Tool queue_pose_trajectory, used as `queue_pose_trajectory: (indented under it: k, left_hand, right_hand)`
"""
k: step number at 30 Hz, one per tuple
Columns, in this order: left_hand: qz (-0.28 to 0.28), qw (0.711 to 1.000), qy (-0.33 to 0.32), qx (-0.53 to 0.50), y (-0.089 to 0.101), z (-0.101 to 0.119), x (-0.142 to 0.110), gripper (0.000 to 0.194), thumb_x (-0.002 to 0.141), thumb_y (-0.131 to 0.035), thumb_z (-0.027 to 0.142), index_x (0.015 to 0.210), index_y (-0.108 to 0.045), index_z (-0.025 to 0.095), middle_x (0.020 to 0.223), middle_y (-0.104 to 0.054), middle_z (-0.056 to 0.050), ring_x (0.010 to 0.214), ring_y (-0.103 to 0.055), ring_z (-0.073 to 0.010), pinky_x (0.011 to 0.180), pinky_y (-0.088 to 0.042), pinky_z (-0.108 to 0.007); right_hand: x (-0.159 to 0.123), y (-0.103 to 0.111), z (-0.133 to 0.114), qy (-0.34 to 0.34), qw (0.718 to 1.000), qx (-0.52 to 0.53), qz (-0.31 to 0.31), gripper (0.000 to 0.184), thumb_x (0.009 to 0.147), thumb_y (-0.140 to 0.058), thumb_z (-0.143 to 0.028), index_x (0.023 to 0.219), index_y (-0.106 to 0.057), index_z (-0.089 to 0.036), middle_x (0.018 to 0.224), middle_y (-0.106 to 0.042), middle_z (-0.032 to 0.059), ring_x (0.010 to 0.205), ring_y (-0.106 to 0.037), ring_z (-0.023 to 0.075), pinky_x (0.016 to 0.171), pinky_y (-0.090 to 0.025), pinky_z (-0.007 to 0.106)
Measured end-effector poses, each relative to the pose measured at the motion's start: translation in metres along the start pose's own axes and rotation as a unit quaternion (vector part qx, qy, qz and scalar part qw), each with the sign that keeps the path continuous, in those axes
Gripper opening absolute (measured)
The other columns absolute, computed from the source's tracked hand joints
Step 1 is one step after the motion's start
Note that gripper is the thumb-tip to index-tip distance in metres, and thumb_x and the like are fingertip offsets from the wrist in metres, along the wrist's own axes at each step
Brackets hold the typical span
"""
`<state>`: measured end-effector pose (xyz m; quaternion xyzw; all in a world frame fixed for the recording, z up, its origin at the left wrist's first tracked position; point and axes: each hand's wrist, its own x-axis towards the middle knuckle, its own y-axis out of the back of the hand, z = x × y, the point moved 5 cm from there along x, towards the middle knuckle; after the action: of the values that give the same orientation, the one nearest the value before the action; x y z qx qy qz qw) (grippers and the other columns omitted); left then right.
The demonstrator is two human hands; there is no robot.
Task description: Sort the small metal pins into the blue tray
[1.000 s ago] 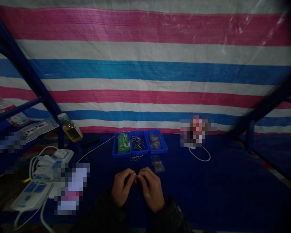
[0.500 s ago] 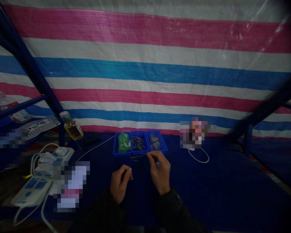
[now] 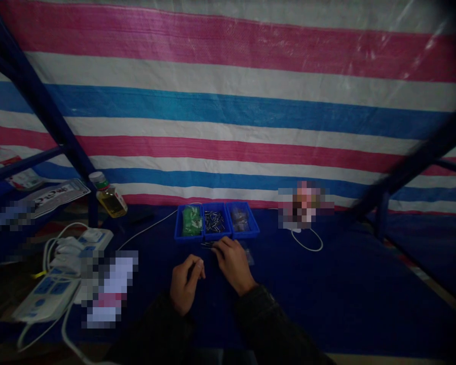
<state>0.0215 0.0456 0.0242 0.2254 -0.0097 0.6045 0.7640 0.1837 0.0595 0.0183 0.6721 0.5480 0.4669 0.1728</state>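
Observation:
My left hand [image 3: 186,284] rests above the blue tabletop with its fingers curled and the thumb against them. Whatever it may hold is hidden. My right hand [image 3: 234,264] reaches forward, fingers bent down and together at a few thin metal pins [image 3: 206,245] lying in front of the trays. Its fingertips cover part of these pins, so I cannot see what is between them. Just beyond, the middle blue tray [image 3: 217,236] holds many short dark-and-silver pins [image 3: 214,221]. A small clear plastic bag [image 3: 248,253] lies partly behind my right hand.
A left tray holds a green bag [image 3: 192,221], a right tray holds clear bags [image 3: 240,220]. Left stand a bottle of yellow liquid [image 3: 112,197] and power strips [image 3: 47,299] with cables. A striped sheet [image 3: 228,147] hangs behind, between blue metal posts [image 3: 57,124].
My hands were together at the fingertips, then parted. My right hand moved forward to the right, near the small bag, then left to the loose pins. My left hand stayed nearly in place.

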Motion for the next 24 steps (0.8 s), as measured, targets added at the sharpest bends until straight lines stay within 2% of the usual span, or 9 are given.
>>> queue_pose_trajectory:
  k: [9, 15, 24]
  left_hand:
    - [-0.006, 1.0, 0.003, 0.005, 0.0, 0.001, 0.0, 0.033, 0.103, -0.047, 0.033, 0.076, -0.059, 0.019, 0.066, -0.06, 0.0, 0.064, -0.059, -0.0154, 0.067, -0.043, -0.026]
    - [-0.007, 1.0, 0.002, -0.002, -0.001, -0.001, 0.0, 0.033, 0.103, -0.048, 0.033, 0.076, -0.059, 0.019, 0.067, -0.059, 0.0, 0.064, -0.059, -0.0152, 0.066, -0.044, -0.026]
    - [-0.01, 1.0, 0.005, 0.003, -0.001, -0.004, 0.0, 0.034, 0.103, -0.047, 0.035, 0.076, -0.059, 0.019, 0.067, -0.059, 0.0, 0.064, -0.059, -0.0158, 0.066, -0.043, -0.026]
  right_hand:
    - [-0.002, -0.018, 0.003, -0.002, 0.996, -0.061, -0.065, 0.017, 0.096, -0.06, -0.01, 0.094, -0.072, -0.022, 0.095, -0.069, 0.0035, 0.091, -0.064, 0.0199, 0.086, -0.04, 0.032]
    - [-0.002, -0.021, 0.002, -0.007, 0.995, -0.075, -0.071, 0.017, 0.096, -0.058, -0.009, 0.09, -0.069, -0.021, 0.094, -0.068, 0.0036, 0.092, -0.063, 0.0206, 0.086, -0.039, 0.033]
    - [-0.001, -0.023, -0.002, 0.002, 0.995, -0.072, -0.074, 0.01, 0.098, -0.061, -0.016, 0.1, -0.067, -0.023, 0.1, -0.068, 0.0035, 0.095, -0.063, 0.0207, 0.087, -0.04, 0.033]
